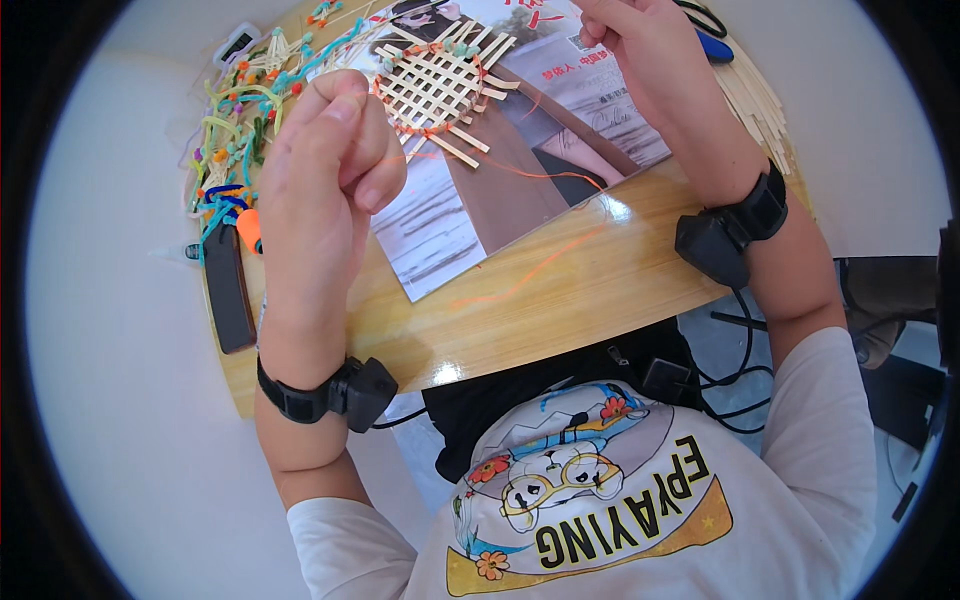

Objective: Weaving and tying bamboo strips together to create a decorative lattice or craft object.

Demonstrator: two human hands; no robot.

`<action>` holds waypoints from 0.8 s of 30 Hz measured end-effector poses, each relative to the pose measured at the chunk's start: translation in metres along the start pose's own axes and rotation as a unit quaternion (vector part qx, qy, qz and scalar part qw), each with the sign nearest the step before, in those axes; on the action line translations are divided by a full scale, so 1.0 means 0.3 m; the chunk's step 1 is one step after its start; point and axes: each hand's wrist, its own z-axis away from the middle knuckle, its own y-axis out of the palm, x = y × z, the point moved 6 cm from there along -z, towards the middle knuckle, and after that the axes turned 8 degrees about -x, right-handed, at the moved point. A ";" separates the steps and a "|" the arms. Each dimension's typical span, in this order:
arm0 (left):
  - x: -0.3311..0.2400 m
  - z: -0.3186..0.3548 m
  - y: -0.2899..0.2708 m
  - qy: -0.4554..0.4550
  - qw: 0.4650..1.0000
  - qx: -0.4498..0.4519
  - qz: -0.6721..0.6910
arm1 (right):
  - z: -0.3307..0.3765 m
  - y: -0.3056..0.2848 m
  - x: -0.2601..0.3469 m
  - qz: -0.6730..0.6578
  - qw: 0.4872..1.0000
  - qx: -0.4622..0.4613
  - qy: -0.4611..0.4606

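A round lattice of pale bamboo strips (437, 92), woven crosswise, lies on a printed magazine or sheet (440, 235). Strip ends stick out past its rim, which is wound with orange thread and green and orange beads. At its left edge my left hand (325, 150) is raised, fingers curled and thumb pressed to the forefinger. An orange thread (520, 172) runs from beside this hand over the print and onto the table. My right hand (630, 40) is up at the far right, fingers bent together and partly cut off by the picture's upper edge. What either pinch holds cannot be made out.
Colourful beaded cords and pipe cleaners (245, 130) crowd the table's left side. Near them are a dark phone-like slab (230, 290), an orange-tipped item (249, 230) and a small digital display (238, 45). Loose bamboo strips (752, 100) and blue-handled scissors (714, 47) lie right.
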 end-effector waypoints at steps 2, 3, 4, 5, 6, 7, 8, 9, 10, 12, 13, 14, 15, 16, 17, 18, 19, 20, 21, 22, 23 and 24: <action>0.002 0.001 -0.001 -0.001 1.000 -0.004 -0.008 | 0.002 -0.005 -0.001 -0.039 0.999 -0.016 0.000; 0.003 0.001 -0.003 0.000 1.000 -0.005 -0.007 | 0.003 -0.004 -0.008 -0.059 0.998 -0.014 0.009; 0.005 0.002 -0.004 0.000 1.000 -0.006 -0.006 | 0.006 0.000 -0.010 -0.079 0.997 -0.012 0.018; 0.006 0.001 -0.006 0.000 1.000 -0.006 -0.006 | 0.013 0.002 -0.002 -0.079 0.997 -0.011 0.019; 0.005 0.000 -0.008 -0.002 1.000 -0.004 -0.002 | 0.032 0.037 0.018 -0.018 0.998 0.049 0.025; 0.005 0.001 -0.009 -0.004 1.000 -0.003 0.001 | 0.051 0.069 0.024 0.042 0.993 0.110 0.031; 0.004 0.002 -0.009 -0.005 1.000 -0.004 0.000 | 0.060 0.076 0.005 0.042 0.992 0.111 0.032; 0.006 0.001 -0.005 -0.008 1.000 0.000 0.003 | 0.085 0.108 0.003 0.037 0.982 0.180 -0.033; 0.007 0.000 -0.001 -0.011 1.000 0.004 0.005 | 0.113 0.136 0.013 0.032 0.963 0.248 -0.098; 0.008 0.000 0.003 -0.014 1.000 0.004 0.006 | 0.156 0.149 0.012 0.037 0.960 0.262 -0.086; 0.010 0.002 0.002 -0.016 1.000 0.003 0.007 | 0.177 0.161 0.010 0.041 0.957 0.278 -0.076; 0.012 0.002 0.000 -0.017 1.000 0.001 0.007 | 0.183 0.165 0.003 0.041 0.957 0.279 -0.074; 0.014 0.002 0.000 -0.020 1.000 0.010 0.003 | 0.194 0.172 0.004 0.081 0.947 0.287 -0.119; 0.016 0.004 0.002 -0.022 1.000 0.018 -0.001 | 0.209 0.181 0.008 0.121 0.933 0.295 -0.163; 0.018 0.006 0.001 -0.023 1.000 0.017 0.000 | 0.226 0.190 -0.007 0.068 0.945 0.306 -0.088; 0.020 0.006 0.008 -0.027 0.999 0.020 -0.004 | 0.228 0.190 -0.008 0.068 0.946 0.305 -0.087; 0.022 0.007 0.014 -0.031 0.999 0.022 -0.007 | 0.235 0.193 -0.015 0.069 0.942 0.320 -0.081; 0.024 0.006 0.016 -0.032 0.999 0.022 -0.007 | 0.241 0.197 -0.021 0.070 0.937 0.334 -0.076; 0.026 0.007 0.016 -0.033 0.999 0.027 -0.007 | 0.246 0.202 -0.026 0.070 0.937 0.334 -0.074; 0.029 0.008 0.016 -0.034 0.999 0.031 -0.006 | 0.253 0.207 -0.025 0.079 0.933 0.338 -0.095; 0.030 0.011 0.017 -0.035 0.999 0.031 -0.006 | 0.260 0.213 -0.023 0.089 0.928 0.342 -0.116; 0.030 0.013 0.018 -0.036 0.999 0.028 -0.006 | 0.261 0.217 -0.025 0.089 0.929 0.342 -0.115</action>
